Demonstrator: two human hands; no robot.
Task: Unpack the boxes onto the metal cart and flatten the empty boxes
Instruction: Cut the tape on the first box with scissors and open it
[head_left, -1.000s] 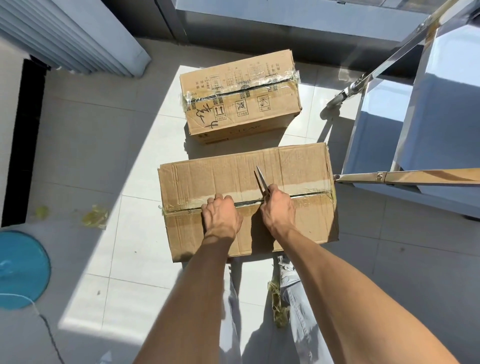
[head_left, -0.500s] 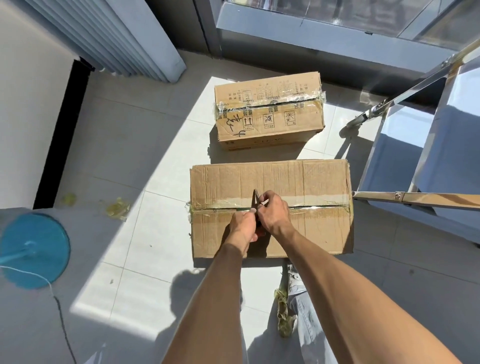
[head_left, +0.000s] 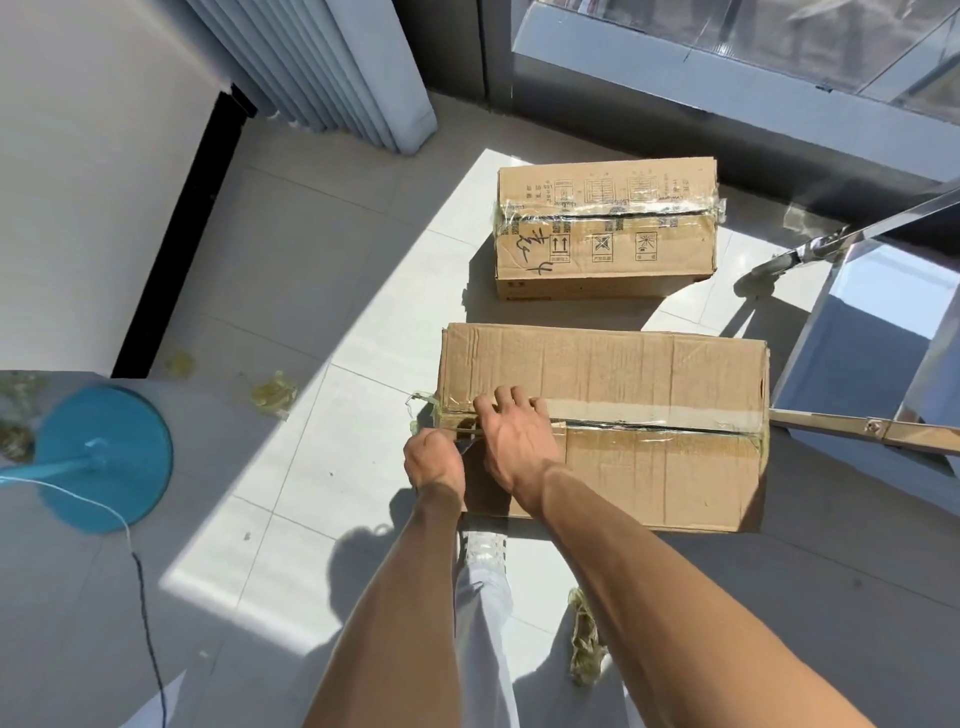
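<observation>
— So where are you with that box?

— Well, my left hand (head_left: 435, 462) now sits at the left end of the near box (head_left: 602, 431), fingers curled tight around a thin metal tool; half a second ago both hands were mid-seam, so the cut has run leftward along the tape (head_left: 649, 415). My right hand (head_left: 519, 441) has shifted with it and lies on the lid beside the left, fingers bent over the seam, pressing the flap down rather than gripping anything.

— Is the seam open, then?

— A dark slit shows along it to the right of my hands, so I judge the tape is parted there. The left corner, where tape shreds stick out, looks like the last bit holding.

— And the rest of the job?

— Barely started, I'd say. The far box (head_left: 605, 228) sits on the floor beyond, still taped shut. The metal cart (head_left: 857, 431) stands just right of the near box. Nothing is unpacked or flattened yet.
</observation>
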